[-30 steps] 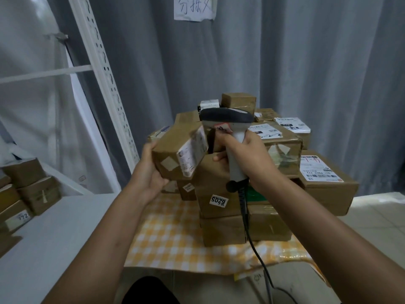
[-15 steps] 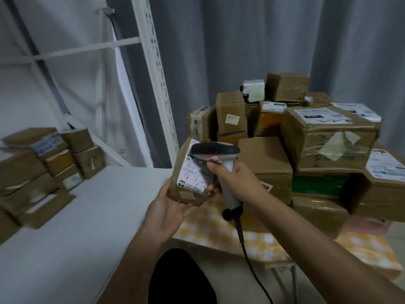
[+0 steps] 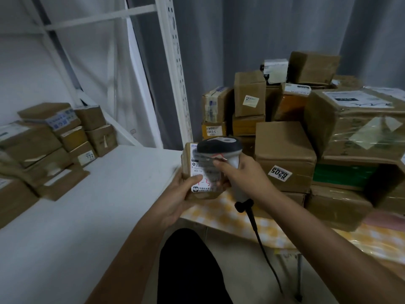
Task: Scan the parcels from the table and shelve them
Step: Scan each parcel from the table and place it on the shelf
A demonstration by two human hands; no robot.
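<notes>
The left hand (image 3: 183, 197) cups a small brown cardboard parcel (image 3: 198, 172) from below and from its left side, thumb laid across the lower part of the white shipping label (image 3: 202, 174) that faces the camera; the label carries printed text and a red handwritten mark. The right hand (image 3: 243, 174) is wrapped round the grey grip of a handheld barcode scanner (image 3: 221, 148) with a dark head, forefinger stretched forward along the label. The scanner's head sits just over the parcel's top edge, touching or very nearly touching it; which of the two cannot be told. A black cable (image 3: 260, 242) runs down from the butt of the handle toward the floor.

The parcel is held in the air between the near right corner of the white shelf board (image 3: 87, 216) and the left edge of the table under a yellow-and-white checked cloth (image 3: 230, 216).

On the table behind it stands a heap of brown cardboard boxes (image 3: 328, 132); one near the front bears a sticker reading 6205 (image 3: 279, 172), another at the back left reads 3-5302. At the far left of the shelf board lies a stack of flat brown parcels (image 3: 48, 145), one marked 772. A white perforated shelf upright (image 3: 175, 69) rises between shelf and table, before a grey curtain (image 3: 241, 29).
</notes>
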